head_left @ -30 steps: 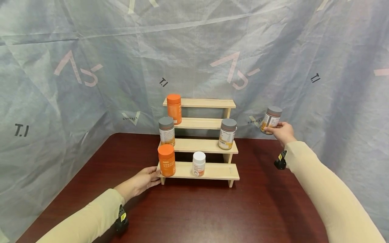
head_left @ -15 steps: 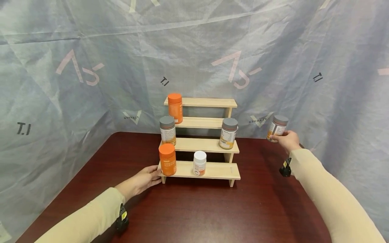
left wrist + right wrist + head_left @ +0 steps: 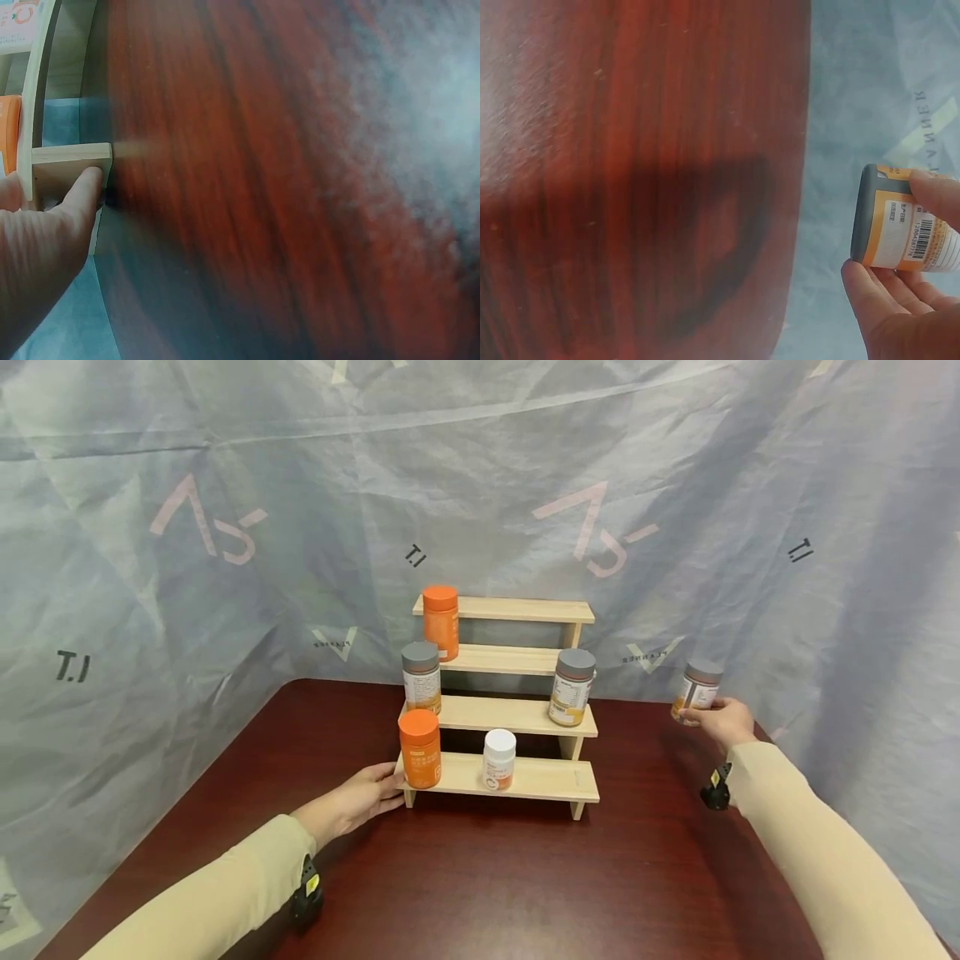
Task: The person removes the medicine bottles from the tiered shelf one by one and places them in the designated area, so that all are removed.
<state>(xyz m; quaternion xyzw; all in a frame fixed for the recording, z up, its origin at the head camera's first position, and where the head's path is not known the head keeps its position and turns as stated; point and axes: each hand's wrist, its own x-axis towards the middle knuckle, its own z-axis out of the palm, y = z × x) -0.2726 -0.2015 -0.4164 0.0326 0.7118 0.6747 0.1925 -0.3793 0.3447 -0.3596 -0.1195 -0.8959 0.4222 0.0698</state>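
My right hand [image 3: 726, 725] grips a grey-lidded supplement jar [image 3: 697, 693] by its side, off to the right of a tiered wooden stand [image 3: 525, 781]. In the right wrist view the jar [image 3: 907, 217] lies between thumb and fingers, its white and orange label with a barcode showing. At the stand's lower left end, my left hand [image 3: 363, 800] holds the edge of the bottom step. One finger presses the stand's leg [image 3: 71, 154] in the left wrist view. Right above that hand, an orange bottle [image 3: 420, 752] stands on the bottom step.
A small white bottle [image 3: 499, 762] shares the bottom step. Two grey-lidded jars, one left [image 3: 422, 681] and one right [image 3: 572, 689], stand on the step above. Higher up on the left is another orange bottle [image 3: 441, 625]. A grey cloth [image 3: 480, 510] hangs behind the dark red table [image 3: 480, 885].
My right hand has lowered the jar and carried it a little to the right. The left hand keeps its place at the stand, and the head view has shifted slightly.
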